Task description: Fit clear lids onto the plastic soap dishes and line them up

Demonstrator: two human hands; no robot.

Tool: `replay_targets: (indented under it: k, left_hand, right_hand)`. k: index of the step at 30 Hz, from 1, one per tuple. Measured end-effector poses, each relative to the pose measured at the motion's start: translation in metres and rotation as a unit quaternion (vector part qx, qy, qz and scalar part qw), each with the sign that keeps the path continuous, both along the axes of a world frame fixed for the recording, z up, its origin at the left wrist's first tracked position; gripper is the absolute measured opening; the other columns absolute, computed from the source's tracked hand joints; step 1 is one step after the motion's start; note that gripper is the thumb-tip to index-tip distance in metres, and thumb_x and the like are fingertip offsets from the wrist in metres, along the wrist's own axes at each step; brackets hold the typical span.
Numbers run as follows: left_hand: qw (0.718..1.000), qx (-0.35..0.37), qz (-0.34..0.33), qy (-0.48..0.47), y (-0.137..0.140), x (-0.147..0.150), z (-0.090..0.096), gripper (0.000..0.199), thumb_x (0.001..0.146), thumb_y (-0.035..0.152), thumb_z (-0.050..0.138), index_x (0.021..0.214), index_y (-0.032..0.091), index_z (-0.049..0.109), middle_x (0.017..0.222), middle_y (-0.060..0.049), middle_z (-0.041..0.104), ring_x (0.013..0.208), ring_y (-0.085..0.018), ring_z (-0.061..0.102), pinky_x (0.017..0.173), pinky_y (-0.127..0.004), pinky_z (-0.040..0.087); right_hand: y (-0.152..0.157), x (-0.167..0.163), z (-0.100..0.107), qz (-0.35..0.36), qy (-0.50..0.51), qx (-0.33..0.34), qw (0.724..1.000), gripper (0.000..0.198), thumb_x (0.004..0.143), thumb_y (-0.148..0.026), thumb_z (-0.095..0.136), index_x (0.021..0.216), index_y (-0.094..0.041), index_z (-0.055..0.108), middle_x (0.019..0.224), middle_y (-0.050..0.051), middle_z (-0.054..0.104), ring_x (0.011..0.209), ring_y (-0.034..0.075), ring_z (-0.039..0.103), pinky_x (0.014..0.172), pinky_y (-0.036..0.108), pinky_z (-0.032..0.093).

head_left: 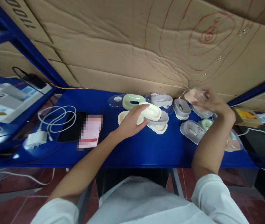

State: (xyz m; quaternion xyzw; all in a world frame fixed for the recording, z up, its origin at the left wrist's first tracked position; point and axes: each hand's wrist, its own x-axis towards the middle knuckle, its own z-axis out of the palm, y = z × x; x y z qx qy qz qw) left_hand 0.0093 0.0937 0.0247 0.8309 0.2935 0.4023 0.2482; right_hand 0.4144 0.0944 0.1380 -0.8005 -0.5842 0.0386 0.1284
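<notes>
My left hand (133,121) is closed on a cream oval soap dish (151,111), held above other dishes. Under and beside it lie a grey dish (163,118), a cream piece (159,128) and another cream dish (123,117). Just behind stand a light green dish (132,101) and a grey dish (163,100). At the back right, my right hand (213,101) is smeared by motion next to a peach-coloured dish (192,95); whether its fingers grip that dish cannot be made out. A grey dish on a cream piece (181,108) sits between the hands.
More dishes with clear covers, one grey (192,132) and one peach (234,141), lie around my right forearm. On the left are a phone (90,132), a white charger (37,138) with its cable, and a power strip (27,99). Cardboard (111,46) walls the blue table's back.
</notes>
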Motion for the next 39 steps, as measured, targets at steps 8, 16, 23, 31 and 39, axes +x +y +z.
replay_targets:
  k: [8,16,23,31,39]
  left_hand:
    - [0.959,-0.195,-0.058,-0.197,0.0,0.003,0.003,0.112,0.087,0.078,0.077,0.167,0.046,0.005,0.174,-0.015,0.034,0.148,-0.035,0.058,0.11,-0.052,0.062]
    - [0.941,-0.204,0.112,-0.246,0.026,-0.006,-0.01,0.092,0.092,0.068,0.077,0.157,0.037,0.02,0.167,-0.016,0.042,0.148,-0.032,0.057,0.117,-0.049,0.058]
    - [0.941,-0.228,0.066,-0.241,0.023,-0.004,-0.011,0.09,0.099,0.074,0.063,0.165,0.038,0.014,0.17,-0.016,0.042,0.151,-0.031,0.055,0.116,-0.047,0.058]
    - [0.962,-0.152,0.087,-0.21,0.033,-0.006,-0.018,0.099,0.095,0.077,0.067,0.168,0.034,0.017,0.165,-0.018,0.049,0.149,-0.034,0.057,0.118,-0.051,0.055]
    - [0.957,0.01,0.283,0.069,0.043,-0.023,-0.028,0.105,0.096,0.077,0.062,0.173,0.019,0.02,0.181,-0.028,0.01,0.168,-0.049,0.017,0.132,-0.075,0.017]
  right_hand:
    - [0.005,-0.165,-0.002,0.483,0.22,0.012,0.847,0.081,0.083,-0.061,0.087,0.153,-0.036,0.058,0.159,0.003,0.061,0.147,0.033,0.057,0.125,0.049,0.047]
    - [0.045,-0.135,-0.034,0.303,0.101,0.121,0.94,0.064,0.095,-0.057,0.075,0.15,-0.026,0.065,0.165,0.013,0.055,0.158,0.038,0.044,0.132,0.064,0.029]
    - [0.018,-0.186,-0.02,0.48,0.22,0.051,0.848,0.055,0.1,-0.063,0.066,0.148,-0.036,0.068,0.153,0.001,0.067,0.142,0.029,0.063,0.121,0.046,0.05]
    - [0.03,-0.176,-0.028,0.367,0.233,0.123,0.892,0.048,0.106,-0.059,0.056,0.135,-0.026,0.074,0.13,0.004,0.08,0.116,0.028,0.074,0.101,0.04,0.057]
    - [0.038,-0.139,-0.024,0.319,0.037,0.101,0.942,0.044,0.102,-0.024,0.049,0.139,-0.027,0.074,0.149,0.006,0.071,0.144,0.03,0.061,0.126,0.056,0.042]
